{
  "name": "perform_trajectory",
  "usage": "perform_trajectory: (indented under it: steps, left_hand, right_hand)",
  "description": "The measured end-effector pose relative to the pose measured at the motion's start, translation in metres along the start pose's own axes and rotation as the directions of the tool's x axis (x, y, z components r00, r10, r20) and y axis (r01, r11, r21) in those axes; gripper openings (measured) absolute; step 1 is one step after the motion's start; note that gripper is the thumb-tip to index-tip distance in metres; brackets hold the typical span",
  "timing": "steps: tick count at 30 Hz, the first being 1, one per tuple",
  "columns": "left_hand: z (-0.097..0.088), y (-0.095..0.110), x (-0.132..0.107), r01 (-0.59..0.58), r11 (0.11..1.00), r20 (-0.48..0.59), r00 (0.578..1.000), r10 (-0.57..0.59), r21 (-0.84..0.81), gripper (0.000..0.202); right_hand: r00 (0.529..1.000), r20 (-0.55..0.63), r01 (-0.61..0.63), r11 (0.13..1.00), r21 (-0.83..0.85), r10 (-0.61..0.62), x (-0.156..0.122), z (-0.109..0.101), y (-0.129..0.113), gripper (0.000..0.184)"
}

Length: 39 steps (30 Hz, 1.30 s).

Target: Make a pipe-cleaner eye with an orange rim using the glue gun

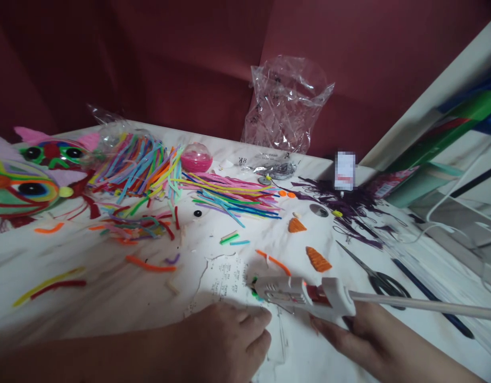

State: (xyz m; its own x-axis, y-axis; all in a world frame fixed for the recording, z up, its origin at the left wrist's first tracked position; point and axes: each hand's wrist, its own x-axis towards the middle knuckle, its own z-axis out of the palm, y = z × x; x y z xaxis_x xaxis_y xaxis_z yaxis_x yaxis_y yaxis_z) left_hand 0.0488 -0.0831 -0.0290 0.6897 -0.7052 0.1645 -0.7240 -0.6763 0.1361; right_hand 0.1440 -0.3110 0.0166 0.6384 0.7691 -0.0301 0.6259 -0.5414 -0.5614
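Observation:
In my right hand (360, 330) is a white hot glue gun (301, 292), its nozzle pointing left and a long translucent glue stick (424, 305) running out of its back. Close below the nozzle, my left hand (233, 340) rests over a torn printed sheet of paper (219, 282). Its fingers are curled together, and whatever they pinch is hidden. A small green and dark piece (256, 294) shows right by the nozzle, partly covered by the gun. Beyond the gun lie an orange pipe cleaner (273, 261) and two orange wedge-shaped pieces, one nearer (319, 259), one farther (297, 225).
Black-handled scissors (384, 287) lie to the right, beside a dark blue stick (432, 298). Colourful pipe cleaners (133, 165) are heaped at the back left near two decorated masks, the nearer one (30, 189) cut by the frame edge. Purple tassels (344, 207) spread at the back right.

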Motion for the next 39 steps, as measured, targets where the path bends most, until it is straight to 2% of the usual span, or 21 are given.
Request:
perform_trajectory:
  steps: [7,12,16,21,30,39]
  left_hand:
    - [-0.001,0.0004,-0.0001,0.009,1.0,0.034,0.999,-0.009,-0.015,0.03]
    - [-0.0008,0.0008,-0.0002,0.021,1.0,0.027,0.999,-0.02,-0.015,0.027]
    - [-0.0012,0.0005,0.0004,0.009,1.0,0.029,1.0,-0.009,0.0,0.023]
    - [0.0002,0.0004,0.0,-0.007,1.0,-0.002,1.0,0.007,0.004,0.03]
    - [-0.0018,0.0,0.0007,0.004,1.0,0.03,1.0,-0.004,-0.007,0.03]
    - [0.0017,0.0008,-0.0006,0.018,1.0,0.032,0.999,-0.018,-0.017,0.031]
  right_hand:
    - [0.999,-0.043,-0.03,0.999,0.029,0.032,-0.0011,0.0013,-0.0001,0.016]
    - [0.999,0.029,0.019,0.999,-0.047,-0.017,0.0029,-0.002,0.0007,0.018]
    - [0.999,0.023,0.029,0.996,-0.081,-0.027,0.003,-0.0044,-0.0002,0.019]
    - [0.999,0.027,0.019,0.998,-0.052,-0.017,-0.0007,-0.001,0.0022,0.021]
    - [0.999,-0.026,0.026,0.999,-0.033,-0.027,0.0007,-0.0007,0.0011,0.016]
    - [1.0,-0.011,0.016,0.998,-0.054,-0.016,-0.0009,-0.0006,0.0028,0.016]
